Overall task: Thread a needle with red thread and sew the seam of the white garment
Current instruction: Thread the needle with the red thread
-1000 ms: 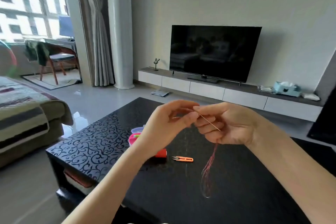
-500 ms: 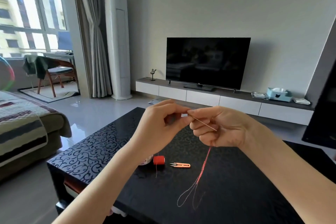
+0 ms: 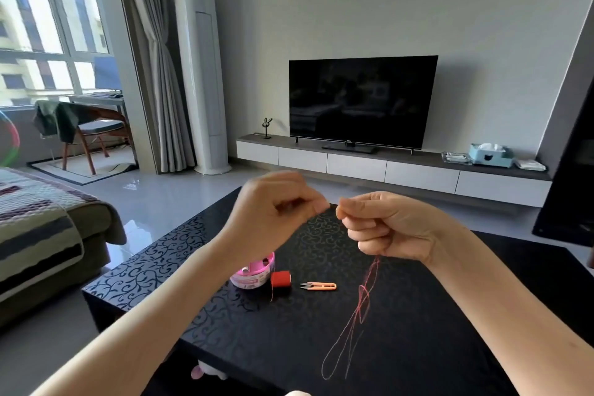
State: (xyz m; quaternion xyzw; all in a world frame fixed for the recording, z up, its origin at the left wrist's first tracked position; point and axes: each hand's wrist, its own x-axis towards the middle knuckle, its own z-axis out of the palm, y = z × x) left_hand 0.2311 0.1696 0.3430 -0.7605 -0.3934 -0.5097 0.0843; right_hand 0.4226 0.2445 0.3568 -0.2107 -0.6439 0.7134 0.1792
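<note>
On black table (image 3: pixel 418 347): half-hidden pink box (image 3: pixel 254 276), red spool (image 3: pixel 280 279), orange snips (image 3: pixel 319 286)

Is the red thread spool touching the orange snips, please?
Apart: the head view shows black table between the spool and the snips.

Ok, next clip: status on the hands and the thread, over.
Left hand fingertips pinched, contents too fine to see. Right hand grips red thread, loops hanging over the black table. Needle not discernible; garment not in view. Nothing between the hands.
</note>
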